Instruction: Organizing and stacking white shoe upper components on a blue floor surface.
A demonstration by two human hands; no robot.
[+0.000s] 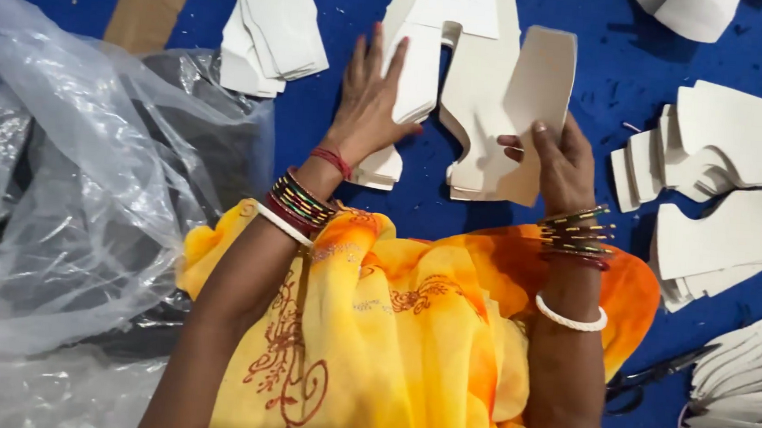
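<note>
— On the left, what lies by her arm?
— Crumpled clear plastic bag (55, 212) on blue cloth (619, 70).
— And the hands?
— Left hand (369, 99) lies spread flat on a white card cutout (411, 84). Right hand (565, 164) pinches an upright cutout stack (515, 116).
— Anything nearby?
— More white stacks (729, 147) at right, scissors (653, 376) beside her right forearm.
</note>
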